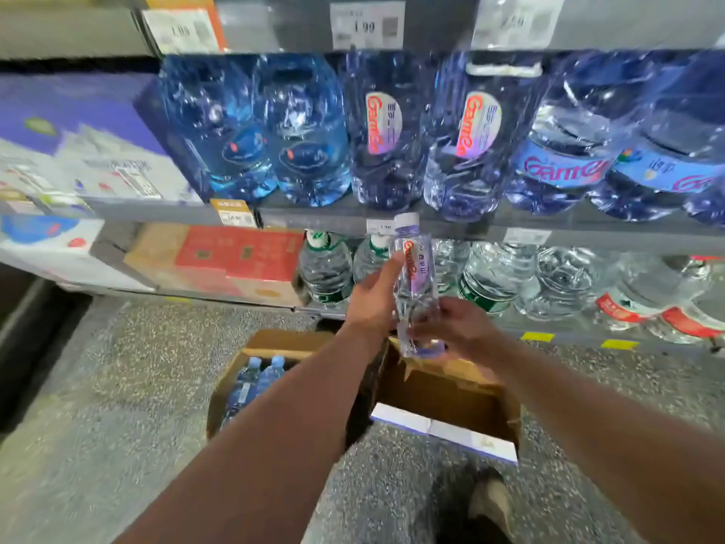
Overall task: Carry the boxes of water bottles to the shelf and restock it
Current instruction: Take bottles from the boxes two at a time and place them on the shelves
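Left hand [372, 300] gripped a Ganten bottle [414, 276] mid-body, right hand [459, 327] curled round its base, upright above open box [443, 390], 1.99 tag [367, 27] overhead

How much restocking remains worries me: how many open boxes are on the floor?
2. Left box holds blue-capped bottles; right box sits beside it. The arm may hide more.

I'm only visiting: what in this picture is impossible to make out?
Head view throughout.
- Bottle count in the cardboard box: the left forearm covers most of it; only two blue-capped bottles show.
- Base of the small water bottle: wrapped by the right hand.
- Top right price tag: blurred, unreadable.
- Rightmost jugs: cut off by the frame edge.
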Action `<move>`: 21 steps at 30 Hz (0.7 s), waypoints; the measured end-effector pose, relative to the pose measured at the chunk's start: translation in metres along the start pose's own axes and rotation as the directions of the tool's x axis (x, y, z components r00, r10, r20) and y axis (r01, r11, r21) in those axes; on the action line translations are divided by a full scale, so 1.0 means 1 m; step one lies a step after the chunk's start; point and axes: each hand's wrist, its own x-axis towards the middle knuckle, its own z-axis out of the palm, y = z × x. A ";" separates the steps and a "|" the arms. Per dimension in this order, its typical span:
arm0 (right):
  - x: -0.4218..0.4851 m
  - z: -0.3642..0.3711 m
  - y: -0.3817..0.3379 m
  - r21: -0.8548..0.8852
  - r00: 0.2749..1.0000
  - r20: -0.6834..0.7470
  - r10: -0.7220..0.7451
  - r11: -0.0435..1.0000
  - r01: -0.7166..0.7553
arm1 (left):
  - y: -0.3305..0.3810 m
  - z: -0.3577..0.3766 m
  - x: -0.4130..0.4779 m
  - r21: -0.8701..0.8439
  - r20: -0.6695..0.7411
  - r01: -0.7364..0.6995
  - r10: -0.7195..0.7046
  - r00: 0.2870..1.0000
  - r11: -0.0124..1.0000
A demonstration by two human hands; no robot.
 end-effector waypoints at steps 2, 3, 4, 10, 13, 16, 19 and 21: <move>-0.024 0.003 -0.039 0.026 0.999 -0.040 -0.032 0.999 0.033 | 0.030 -0.009 -0.017 -0.044 -0.001 -0.008 0.008 1.000 0.999; -0.034 0.003 -0.057 0.056 0.997 -0.054 -0.051 0.997 0.054 | 0.047 -0.013 -0.027 -0.072 0.015 -0.023 0.024 1.000 0.997; -0.045 0.003 -0.075 0.080 0.995 -0.064 -0.080 0.993 0.085 | 0.062 -0.016 -0.035 -0.091 0.042 -0.039 0.043 0.998 0.995; -0.117 -0.001 -0.161 0.118 0.943 -0.127 -0.309 0.939 0.324 | 0.157 -0.025 -0.110 -0.111 0.143 -0.241 0.256 0.956 0.964; -0.156 -0.003 -0.199 0.161 0.911 -0.185 -0.369 0.903 0.399 | 0.203 -0.029 -0.148 -0.103 0.193 -0.363 0.377 0.906 0.926; -0.191 -0.009 -0.238 0.148 0.879 -0.174 -0.445 0.870 0.470 | 0.246 -0.034 -0.173 -0.138 0.300 -0.433 0.455 0.839 0.891; -0.224 -0.019 -0.277 0.125 0.832 -0.175 -0.527 0.826 0.549 | 0.290 -0.034 -0.206 -0.166 0.367 -0.509 0.532 0.763 0.844; -0.246 -0.025 -0.302 0.097 0.793 -0.227 -0.565 0.797 0.596 | 0.314 -0.033 -0.224 -0.164 0.396 -0.554 0.569 0.721 0.816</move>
